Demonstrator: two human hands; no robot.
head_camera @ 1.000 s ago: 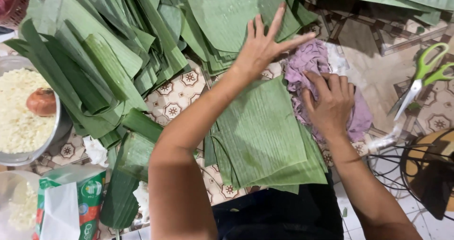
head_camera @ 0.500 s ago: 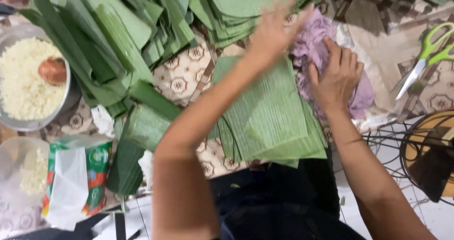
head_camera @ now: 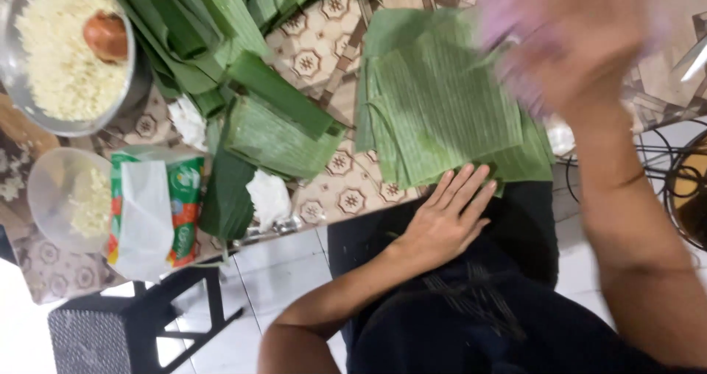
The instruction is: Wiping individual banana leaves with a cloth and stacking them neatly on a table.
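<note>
Green leaf stack (head_camera: 442, 112) under flat open left hand (head_camera: 445, 219); blurred right hand (head_camera: 582, 46) grips purple cloth (head_camera: 508, 13).

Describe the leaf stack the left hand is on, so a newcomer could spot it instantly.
Start at the patterned tabletop and go to its near edge, in front of the person's dark lap. The stack of flat banana leaf sheets lies there, with the left hand resting at its near edge. Unlike the long folded leaf strips further left, these are squarish, trimmed and neatly layered.
</note>
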